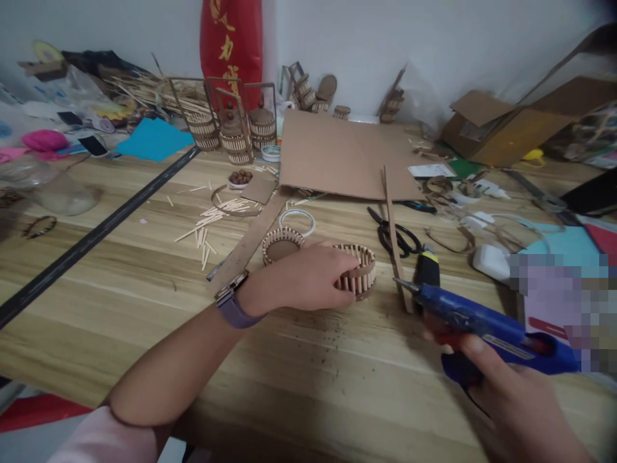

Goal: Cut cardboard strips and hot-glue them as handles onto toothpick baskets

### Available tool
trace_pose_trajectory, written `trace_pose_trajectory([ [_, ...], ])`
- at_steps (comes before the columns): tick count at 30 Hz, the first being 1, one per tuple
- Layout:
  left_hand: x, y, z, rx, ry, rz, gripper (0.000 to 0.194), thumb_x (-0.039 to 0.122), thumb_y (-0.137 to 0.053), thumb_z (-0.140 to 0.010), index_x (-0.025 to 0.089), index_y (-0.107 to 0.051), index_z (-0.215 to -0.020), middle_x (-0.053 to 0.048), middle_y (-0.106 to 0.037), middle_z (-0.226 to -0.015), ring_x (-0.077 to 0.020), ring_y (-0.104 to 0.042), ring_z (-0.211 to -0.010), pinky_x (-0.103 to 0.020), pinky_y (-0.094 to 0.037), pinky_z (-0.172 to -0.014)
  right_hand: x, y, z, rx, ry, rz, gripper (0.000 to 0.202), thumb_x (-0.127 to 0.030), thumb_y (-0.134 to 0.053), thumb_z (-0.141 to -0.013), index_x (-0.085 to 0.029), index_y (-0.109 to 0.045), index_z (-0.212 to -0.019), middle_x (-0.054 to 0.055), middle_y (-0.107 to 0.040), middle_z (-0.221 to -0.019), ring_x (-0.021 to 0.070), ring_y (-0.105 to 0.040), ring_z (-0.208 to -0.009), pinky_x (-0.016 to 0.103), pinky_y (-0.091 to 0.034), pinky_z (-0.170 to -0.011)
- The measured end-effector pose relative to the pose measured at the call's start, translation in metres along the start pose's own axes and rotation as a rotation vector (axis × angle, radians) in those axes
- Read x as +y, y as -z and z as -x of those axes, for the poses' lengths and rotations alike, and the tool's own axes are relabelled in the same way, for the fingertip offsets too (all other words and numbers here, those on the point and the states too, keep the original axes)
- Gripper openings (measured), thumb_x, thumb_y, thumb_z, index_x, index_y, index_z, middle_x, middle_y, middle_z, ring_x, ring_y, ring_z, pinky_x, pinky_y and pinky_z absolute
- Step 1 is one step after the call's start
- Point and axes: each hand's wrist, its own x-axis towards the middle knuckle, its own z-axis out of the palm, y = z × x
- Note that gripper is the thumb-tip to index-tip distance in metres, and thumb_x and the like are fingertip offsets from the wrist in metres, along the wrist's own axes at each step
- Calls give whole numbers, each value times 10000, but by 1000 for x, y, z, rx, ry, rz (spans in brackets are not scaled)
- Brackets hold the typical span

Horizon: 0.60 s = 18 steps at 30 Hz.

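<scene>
Left hand (308, 278) grips a slatted basket (367, 270), right hand (508, 379) a glue gun (486, 321); a dish (239, 186) holds brown balls (240, 176).

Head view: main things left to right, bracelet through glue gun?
Bracelet, loose sticks, left hand, small stick basket it holds, brown strip, blue glue gun in the right hand.

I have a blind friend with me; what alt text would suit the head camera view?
A left hand holds a small stick basket on a wooden table, while the right hand holds a blue glue gun. Nearby lie a second basket, scissors and loose sticks, with a cardboard sheet behind.
</scene>
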Motion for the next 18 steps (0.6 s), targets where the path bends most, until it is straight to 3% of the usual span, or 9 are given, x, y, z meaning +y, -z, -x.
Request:
trace_pose_trajectory([
  [3, -1, -4, -2, -33, -29, 68, 184, 258, -637, -867, 202, -510, -746, -3, -651, -831, -178, -600, -825, -286, -386, -702, -5, -13, 11, -53, -108, -160, 405, -656, -792, -708, -264, -775, -808, 75, -805, -767, 299, -768, -692, 367, -648, -595],
  [7, -1, -6, -3, -46, -36, 107, 202, 245, -643, -852, 205, -490, -726, 8, -634, -794, -163, -585, -775, -281, -374, -675, -12, -26, 20, 8, -189, -215, 399, -625, -850, -654, -265, -767, -804, 65, -811, -765, 292, -778, -693, 356, -664, -624],
  [12, 1, -4, -2, -56, -26, 126, 251, 232, -634, -847, 210, -436, -694, 24, -588, -737, -148, -548, -722, -280, -345, -638, -12, -25, 19, 18, -172, -192, 382, -630, -848, -650, -268, -754, -728, 51, -805, -743, 262, -767, -678, 314, -650, -632],
  [18, -1, -6, -2, -33, -35, 119, 258, 250, -645, -822, 212, -419, -705, 20, -555, -743, -155, -514, -726, -291, -326, -642, -3, -18, 13, -38, -128, -126, 377, -616, -847, -645, -271, -763, -773, 50, -810, -774, 261, -760, -690, 323, -647, -662],
])
